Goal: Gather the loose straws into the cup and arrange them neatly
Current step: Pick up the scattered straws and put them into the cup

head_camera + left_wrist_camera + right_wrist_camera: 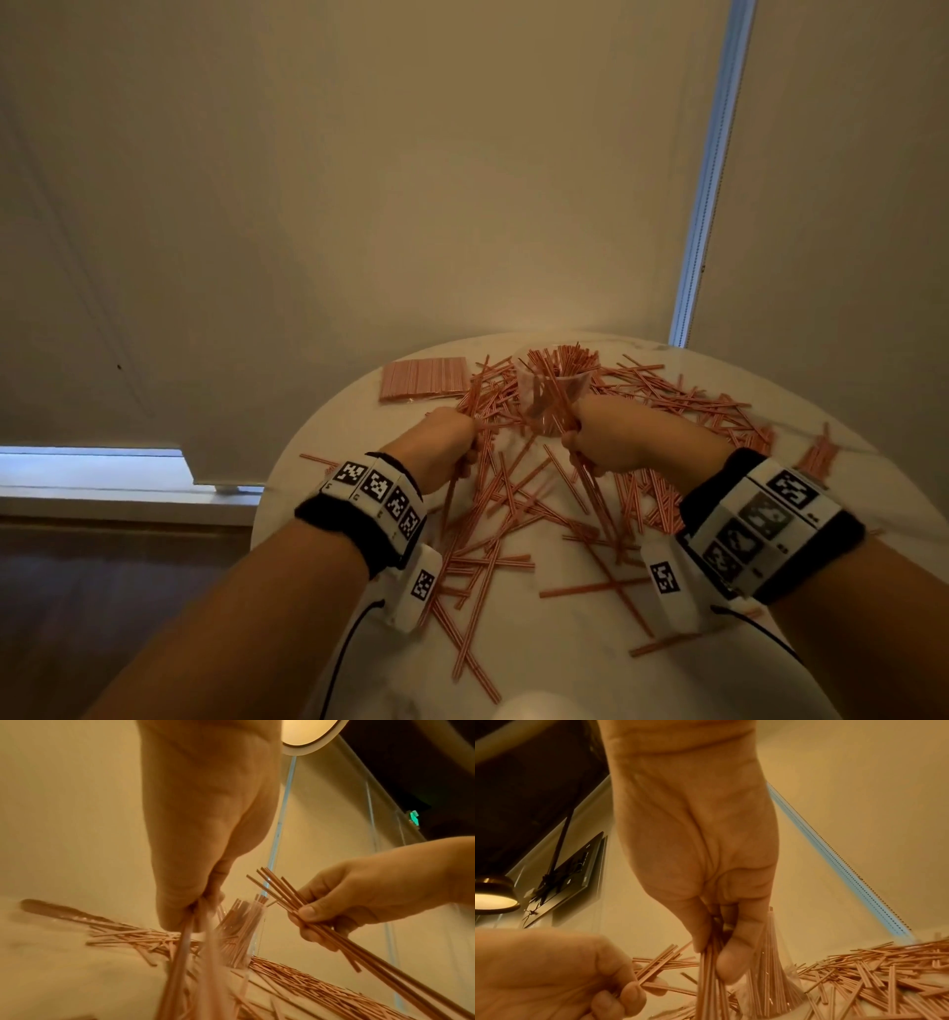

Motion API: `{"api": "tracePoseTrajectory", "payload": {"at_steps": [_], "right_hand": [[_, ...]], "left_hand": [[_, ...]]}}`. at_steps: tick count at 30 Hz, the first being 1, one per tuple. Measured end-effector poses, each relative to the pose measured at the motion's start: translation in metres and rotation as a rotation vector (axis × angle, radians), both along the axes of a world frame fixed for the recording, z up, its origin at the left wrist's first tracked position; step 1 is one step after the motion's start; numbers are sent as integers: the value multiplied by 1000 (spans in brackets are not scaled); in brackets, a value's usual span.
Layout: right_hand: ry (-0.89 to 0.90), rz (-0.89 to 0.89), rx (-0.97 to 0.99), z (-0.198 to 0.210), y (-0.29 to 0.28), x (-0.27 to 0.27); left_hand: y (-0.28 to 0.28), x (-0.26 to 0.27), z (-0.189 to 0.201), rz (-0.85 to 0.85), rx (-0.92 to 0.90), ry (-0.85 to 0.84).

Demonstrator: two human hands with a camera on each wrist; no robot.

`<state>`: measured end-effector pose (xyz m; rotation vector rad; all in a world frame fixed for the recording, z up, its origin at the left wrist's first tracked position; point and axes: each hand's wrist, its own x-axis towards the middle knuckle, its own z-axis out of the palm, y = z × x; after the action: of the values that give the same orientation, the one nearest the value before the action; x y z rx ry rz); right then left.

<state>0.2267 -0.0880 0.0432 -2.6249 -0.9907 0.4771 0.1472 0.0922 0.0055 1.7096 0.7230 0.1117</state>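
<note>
Thin red-striped straws [508, 514] lie scattered over a round white table [575, 647]. A clear cup [552, 390] stuffed with straws stands at the far middle of the table. My left hand [452, 442] grips a small bunch of straws [180, 953] just left of the cup. My right hand [606, 437] grips a longer bunch [711, 973] just right of the cup [775, 963], thumb pressed across it. In the left wrist view the right hand [347, 902] holds its fanned bunch [282, 892] beside the cup [244, 931].
A flat sealed pack of straws [423, 379] lies at the table's far left. A beige wall [411, 180] stands right behind the table. A window blind's bright edge [711, 169] runs down at the right. Dark wooden floor [102, 591] shows left of the table.
</note>
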Motion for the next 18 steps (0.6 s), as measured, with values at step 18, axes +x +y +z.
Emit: {"api": "tracePoseTrajectory", "payload": {"at_steps": [18], "right_hand": [[-50, 78, 365, 9, 22, -4]], "left_hand": [[-12, 13, 31, -105, 39, -210]]}}
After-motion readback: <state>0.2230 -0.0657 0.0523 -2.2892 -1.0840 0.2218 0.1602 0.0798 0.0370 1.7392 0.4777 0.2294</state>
